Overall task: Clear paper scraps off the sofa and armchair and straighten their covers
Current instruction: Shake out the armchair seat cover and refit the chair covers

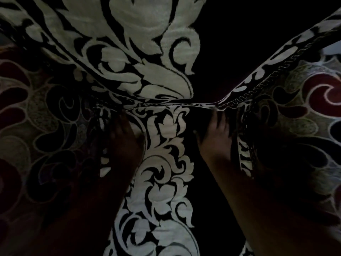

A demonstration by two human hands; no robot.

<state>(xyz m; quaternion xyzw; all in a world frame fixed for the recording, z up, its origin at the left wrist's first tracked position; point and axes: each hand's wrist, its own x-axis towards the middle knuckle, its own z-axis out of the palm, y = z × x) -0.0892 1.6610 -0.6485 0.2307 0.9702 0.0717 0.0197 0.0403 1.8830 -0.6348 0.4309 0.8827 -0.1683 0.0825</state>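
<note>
The scene is very dark. A black cover with a pale leaf pattern (166,163) lies over the seat and runs up the backrest, meeting in a crease across the middle. My left hand (123,132) lies on the cover with its fingertips pushed into the crease at the left. My right hand (217,130) reaches to the crease at the right, its fingers at the cover's braided edge (245,93). Whether those fingers pinch the edge is lost in shadow. No paper scraps show.
Upholstery with dark red and black swirls (313,100) shows at the right beside the cover, and the same pattern (36,117) at the left. A pale patch (332,50) sits at the far right edge.
</note>
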